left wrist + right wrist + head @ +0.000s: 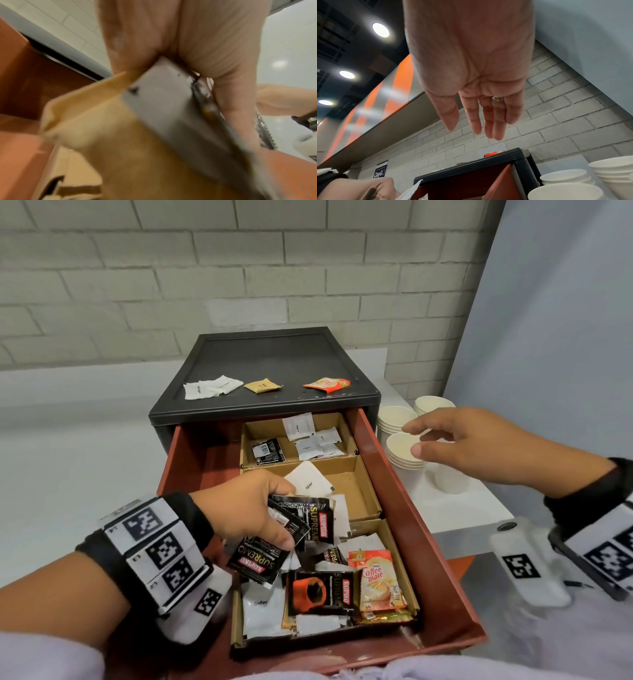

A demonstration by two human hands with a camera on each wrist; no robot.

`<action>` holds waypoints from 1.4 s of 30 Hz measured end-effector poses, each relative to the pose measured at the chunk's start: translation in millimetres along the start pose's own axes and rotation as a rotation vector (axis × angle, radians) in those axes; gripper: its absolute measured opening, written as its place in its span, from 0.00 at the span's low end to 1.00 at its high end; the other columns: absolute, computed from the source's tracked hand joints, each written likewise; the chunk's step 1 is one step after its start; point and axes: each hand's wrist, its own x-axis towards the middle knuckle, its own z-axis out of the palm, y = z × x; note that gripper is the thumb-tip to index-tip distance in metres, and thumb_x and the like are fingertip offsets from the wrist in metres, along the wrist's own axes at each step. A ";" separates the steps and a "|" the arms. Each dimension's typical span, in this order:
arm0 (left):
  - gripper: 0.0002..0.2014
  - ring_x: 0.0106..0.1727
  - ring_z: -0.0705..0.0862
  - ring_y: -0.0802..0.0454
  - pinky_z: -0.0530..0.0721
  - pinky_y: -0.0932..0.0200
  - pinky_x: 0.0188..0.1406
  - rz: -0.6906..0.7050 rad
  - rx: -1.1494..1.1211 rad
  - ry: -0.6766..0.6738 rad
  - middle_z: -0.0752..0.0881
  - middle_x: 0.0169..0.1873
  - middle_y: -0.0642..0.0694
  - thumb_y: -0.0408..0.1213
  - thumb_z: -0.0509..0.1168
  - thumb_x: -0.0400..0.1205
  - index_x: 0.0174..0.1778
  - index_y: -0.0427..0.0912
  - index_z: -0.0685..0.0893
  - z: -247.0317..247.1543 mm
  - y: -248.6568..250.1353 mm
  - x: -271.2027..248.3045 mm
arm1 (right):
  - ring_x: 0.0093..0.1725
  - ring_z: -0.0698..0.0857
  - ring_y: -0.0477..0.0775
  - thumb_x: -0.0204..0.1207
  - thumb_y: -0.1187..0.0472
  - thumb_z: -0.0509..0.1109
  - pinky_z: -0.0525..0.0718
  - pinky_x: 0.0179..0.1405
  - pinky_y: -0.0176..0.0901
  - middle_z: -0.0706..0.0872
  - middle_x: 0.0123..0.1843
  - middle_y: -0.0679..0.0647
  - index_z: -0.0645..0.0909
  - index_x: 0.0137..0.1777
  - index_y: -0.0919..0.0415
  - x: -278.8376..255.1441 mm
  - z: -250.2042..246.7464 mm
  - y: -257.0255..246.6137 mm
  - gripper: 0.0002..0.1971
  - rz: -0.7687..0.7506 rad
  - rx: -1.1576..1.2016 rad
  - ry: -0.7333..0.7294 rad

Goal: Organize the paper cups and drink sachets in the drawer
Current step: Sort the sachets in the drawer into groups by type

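Note:
The red drawer (407, 508) is pulled out, with cardboard dividers holding mixed sachets. My left hand (253, 508) grips a bunch of black Kopiko sachets (294, 525) above the middle compartment; in the left wrist view the same black sachets (164, 111) show blurred between thumb and fingers. My right hand (459, 443) hovers open, fingers straight, over the stacks of white paper cups (404, 453) on the shelf right of the drawer. The wrist view shows its fingers (488, 121) spread above the paper cups (570, 189), holding nothing.
The black cabinet top (274, 361) carries white sachets (209, 387), a tan sachet (262, 386) and an orange one (327, 384). Coffee-mate sachets (376, 583) lie in the near compartment. White sachets (308, 436) fill the far one. A brick wall stands behind.

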 end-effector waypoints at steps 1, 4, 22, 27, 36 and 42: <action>0.13 0.34 0.89 0.48 0.88 0.53 0.35 -0.006 -0.036 0.011 0.90 0.32 0.46 0.25 0.80 0.64 0.32 0.48 0.87 -0.7 0.1 0.0 | 0.53 0.80 0.42 0.78 0.56 0.67 0.70 0.53 0.34 0.81 0.55 0.42 0.80 0.66 0.52 0.2 -0.6 -0.6 0.16 -0.003 -0.001 -0.004; 0.13 0.33 0.89 0.52 0.86 0.60 0.31 -0.014 -0.137 0.036 0.90 0.32 0.46 0.23 0.80 0.64 0.37 0.40 0.86 -3.9 -1.1 -0.8 | 0.53 0.80 0.43 0.78 0.56 0.67 0.70 0.53 0.34 0.81 0.57 0.43 0.80 0.65 0.53 1.4 -4.4 -3.0 0.16 -0.012 -0.002 0.001; 0.05 0.27 0.89 0.44 0.85 0.53 0.19 -0.035 -1.203 0.544 0.89 0.31 0.36 0.28 0.62 0.82 0.51 0.35 0.81 -35.8 8.8 22.2 | 0.58 0.81 0.48 0.74 0.51 0.72 0.78 0.49 0.39 0.81 0.57 0.48 0.74 0.70 0.51 74.7 28.3 -92.5 0.25 -0.078 0.504 -0.003; 0.13 0.33 0.90 0.41 0.87 0.52 0.24 -0.041 -1.300 0.584 0.90 0.42 0.32 0.27 0.63 0.81 0.61 0.32 0.81 -29.5 1.8 26.2 | 0.58 0.83 0.50 0.63 0.49 0.78 0.85 0.55 0.51 0.82 0.61 0.50 0.74 0.69 0.48 92.0 90.7 -106.0 0.33 -0.058 0.475 -0.139; 0.14 0.43 0.90 0.41 0.90 0.48 0.41 0.010 -1.332 0.648 0.89 0.49 0.33 0.24 0.63 0.80 0.61 0.35 0.81 -22.3 -16.0 35.1 | 0.41 0.81 0.40 0.75 0.62 0.72 0.73 0.31 0.26 0.85 0.47 0.48 0.83 0.53 0.54 105.9 117.4 -94.1 0.08 -0.063 0.544 0.055; 0.21 0.47 0.87 0.41 0.88 0.49 0.44 0.063 -1.284 0.614 0.87 0.55 0.32 0.14 0.58 0.77 0.63 0.35 0.80 -19.7 -17.8 37.9 | 0.39 0.78 0.38 0.78 0.61 0.67 0.69 0.29 0.25 0.81 0.44 0.45 0.75 0.48 0.50 112.0 123.3 -83.9 0.05 -0.043 0.610 0.213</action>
